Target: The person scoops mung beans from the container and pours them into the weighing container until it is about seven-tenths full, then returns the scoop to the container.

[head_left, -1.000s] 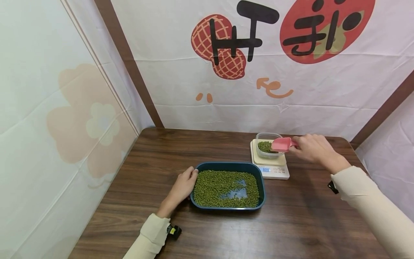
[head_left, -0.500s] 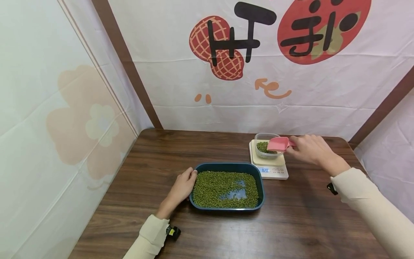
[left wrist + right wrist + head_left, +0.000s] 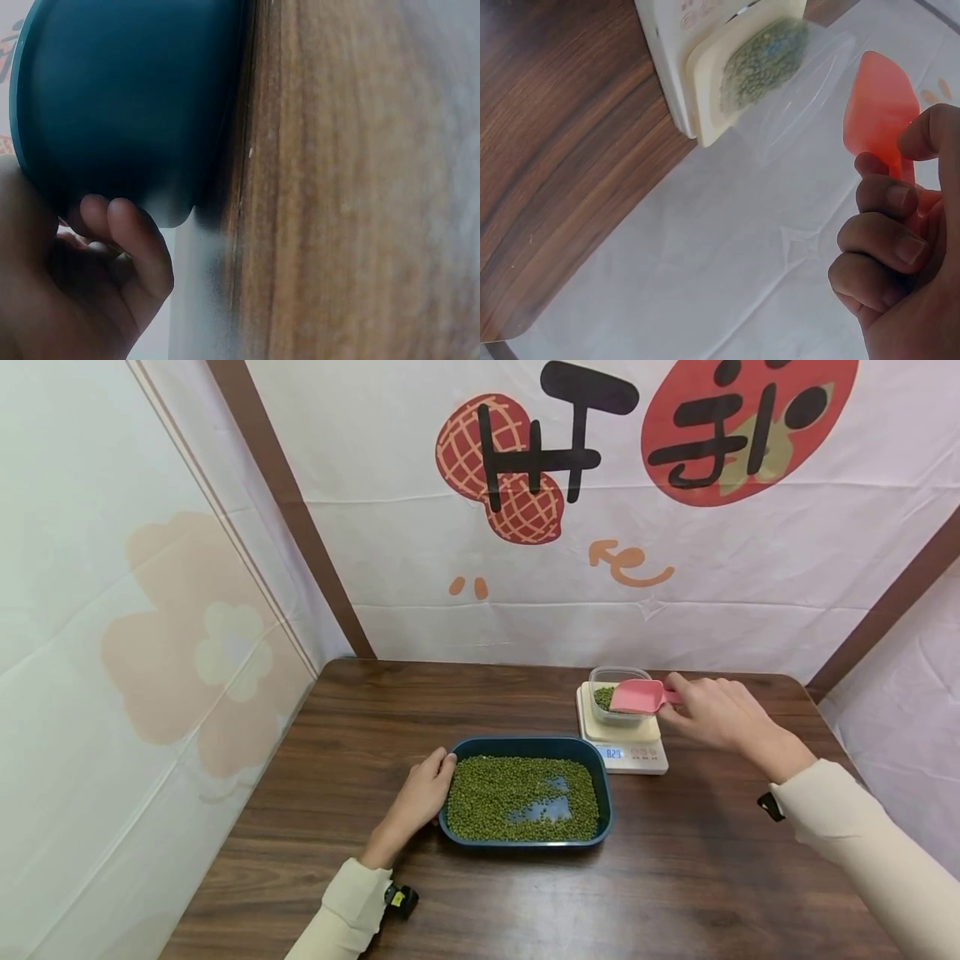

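My right hand grips a pink scoop by its handle, fingers curled round it in the right wrist view. The scoop's blade is over a clear plastic container, covering part of the green beans inside. That container stands on a white kitchen scale with a lit display. My left hand holds the left side of a dark blue tray, which carries a wide layer of green beans. In the left wrist view, bent fingers press against the tray's outer wall.
A dark wood-grain table bears everything. Right behind it hangs a white printed cloth, with another cloth panel along the left. The scale sits near the table's back edge, just behind the tray's right corner.
My right hand has moved slightly left, bringing the scoop further across the container and hiding more of its beans. Digits on the scale have changed. My left hand and the tray stay put.
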Motion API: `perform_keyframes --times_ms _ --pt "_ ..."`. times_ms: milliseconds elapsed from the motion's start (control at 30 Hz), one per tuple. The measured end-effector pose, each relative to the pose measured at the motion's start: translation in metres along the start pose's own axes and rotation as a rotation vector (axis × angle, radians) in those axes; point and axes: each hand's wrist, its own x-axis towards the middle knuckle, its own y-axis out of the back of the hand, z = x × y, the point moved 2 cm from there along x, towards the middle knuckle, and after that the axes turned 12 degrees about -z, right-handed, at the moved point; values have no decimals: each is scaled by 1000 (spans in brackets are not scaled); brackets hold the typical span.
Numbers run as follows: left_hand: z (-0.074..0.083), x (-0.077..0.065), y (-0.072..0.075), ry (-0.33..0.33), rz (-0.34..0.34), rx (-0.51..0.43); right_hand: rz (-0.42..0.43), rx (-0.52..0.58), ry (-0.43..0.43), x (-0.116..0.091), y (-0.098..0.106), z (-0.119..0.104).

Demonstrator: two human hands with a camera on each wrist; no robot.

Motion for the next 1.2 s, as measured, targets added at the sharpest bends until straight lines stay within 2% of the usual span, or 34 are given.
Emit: perform_keyframes --times_ms 167,433,667,1200 --pt "0 1 1 4 0 5 56 3 49 -4 2 -13" --pt "0 2 0 15 7 6 90 -3 115 -11 1 -35" --pt "0 1 0 11 8 1 165 -19 212 -13 0 -54" --pt "-3 1 0 5 14 -5 90 -17 275 -2 -13 -86"
